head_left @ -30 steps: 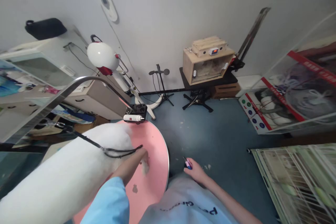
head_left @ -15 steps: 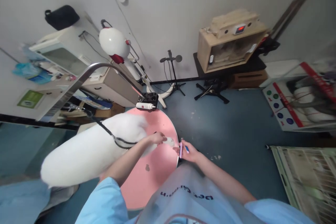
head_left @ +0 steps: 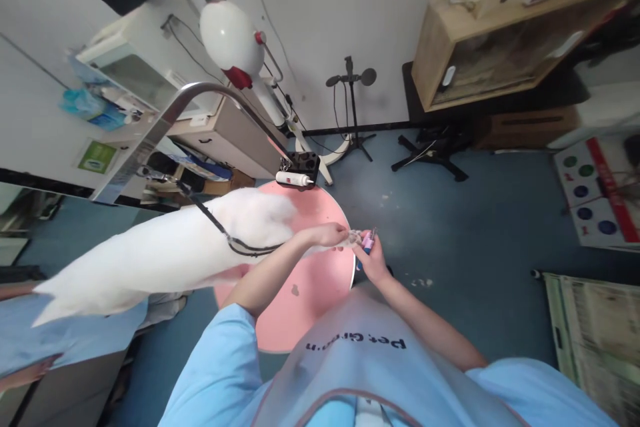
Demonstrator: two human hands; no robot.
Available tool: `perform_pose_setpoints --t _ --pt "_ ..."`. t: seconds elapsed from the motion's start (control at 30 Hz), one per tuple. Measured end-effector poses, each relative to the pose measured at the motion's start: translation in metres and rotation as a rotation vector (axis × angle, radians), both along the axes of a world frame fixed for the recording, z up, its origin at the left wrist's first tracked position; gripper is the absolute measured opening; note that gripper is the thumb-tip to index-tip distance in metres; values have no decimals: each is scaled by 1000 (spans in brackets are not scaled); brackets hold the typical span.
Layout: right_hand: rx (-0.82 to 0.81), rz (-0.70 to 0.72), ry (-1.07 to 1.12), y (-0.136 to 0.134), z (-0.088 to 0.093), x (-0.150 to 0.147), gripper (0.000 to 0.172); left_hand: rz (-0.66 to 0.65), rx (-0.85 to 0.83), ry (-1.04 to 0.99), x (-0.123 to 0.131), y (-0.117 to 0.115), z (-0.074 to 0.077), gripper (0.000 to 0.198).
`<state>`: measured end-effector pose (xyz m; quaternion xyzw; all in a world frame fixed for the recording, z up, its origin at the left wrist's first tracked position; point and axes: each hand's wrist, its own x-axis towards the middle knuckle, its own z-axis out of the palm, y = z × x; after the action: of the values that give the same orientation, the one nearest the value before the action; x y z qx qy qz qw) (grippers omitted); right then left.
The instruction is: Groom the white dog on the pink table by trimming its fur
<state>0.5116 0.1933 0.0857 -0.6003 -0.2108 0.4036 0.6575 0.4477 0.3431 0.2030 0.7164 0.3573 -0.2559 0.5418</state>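
Observation:
A white dog (head_left: 165,247) stands on a round pink grooming table (head_left: 287,323), with a black loop leash (head_left: 210,213) around its neck. My left hand (head_left: 331,234) is closed around one of its front legs, just behind the paw (head_left: 355,238), stretched out to the table's right edge. My right hand (head_left: 375,260) grips nail clippers (head_left: 369,240) with pink and blue handles. Their metal tip points up beside the paw. Whether the blades touch a claw is too small to tell.
A curved metal grooming arm (head_left: 173,113) rises over the table. At its base a black holder (head_left: 305,161) carries a white bottle (head_left: 294,179). Behind stand a white dryer (head_left: 230,37) and a wooden cabinet (head_left: 445,53). A person's blue garment (head_left: 75,337) is at left.
The paw and my left hand have come closer to my right hand. The clippers have turned, tip now up at the paw. The view has shifted, showing more of the dog's rear and another person.

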Motion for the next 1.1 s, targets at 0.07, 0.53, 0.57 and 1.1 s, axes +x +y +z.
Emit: perform_pose_setpoints --t 0.07,0.53,0.57,1.1 --pt "23 39 -99 -1 9 10 37 53 -18 -74 5 -3 0 28" --pt "-30 252 -60 2 10 22 45 234 -203 -424 -58 28 31 30" --pt "-22 262 -63 4 14 22 45 230 -207 -439 -60 27 33 32" --pt "-481 467 308 15 -29 4 20 229 720 -348 -89 -3 -50 23"
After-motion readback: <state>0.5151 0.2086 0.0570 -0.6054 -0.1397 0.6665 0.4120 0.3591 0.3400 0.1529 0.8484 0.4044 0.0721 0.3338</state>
